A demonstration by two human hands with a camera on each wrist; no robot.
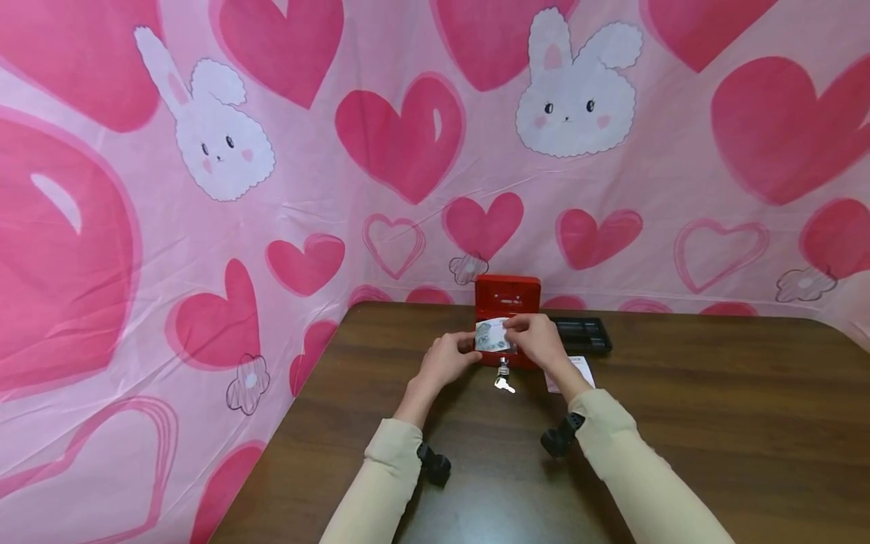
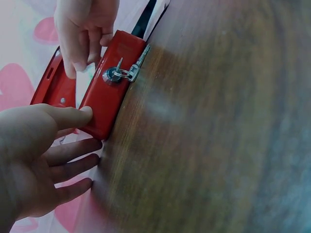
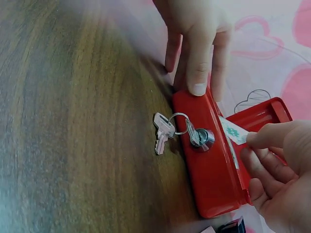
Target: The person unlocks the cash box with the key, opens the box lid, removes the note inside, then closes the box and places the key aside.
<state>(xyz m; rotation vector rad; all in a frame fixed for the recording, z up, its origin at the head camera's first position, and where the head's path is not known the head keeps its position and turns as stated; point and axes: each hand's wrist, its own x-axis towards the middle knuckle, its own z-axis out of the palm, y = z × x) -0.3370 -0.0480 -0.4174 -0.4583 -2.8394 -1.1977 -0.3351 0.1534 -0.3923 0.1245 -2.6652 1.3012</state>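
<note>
Right hand [image 1: 537,338] pinches a banknote [image 1: 492,335] over the open red cash box [image 1: 506,293]; left hand [image 1: 445,359], fingers relaxed, steadies its front corner.

No legible text, label, brand or number anywhere; print on the banknote [image 1: 494,335] too blurred.

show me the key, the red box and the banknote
key [image 3: 162,132]: right wrist view, on the loose key's blade.
red box [image 3: 211,170]: right wrist view, on its front wall.
banknote [image 1: 491,336]: head view, on its middle, between the hands.
</note>
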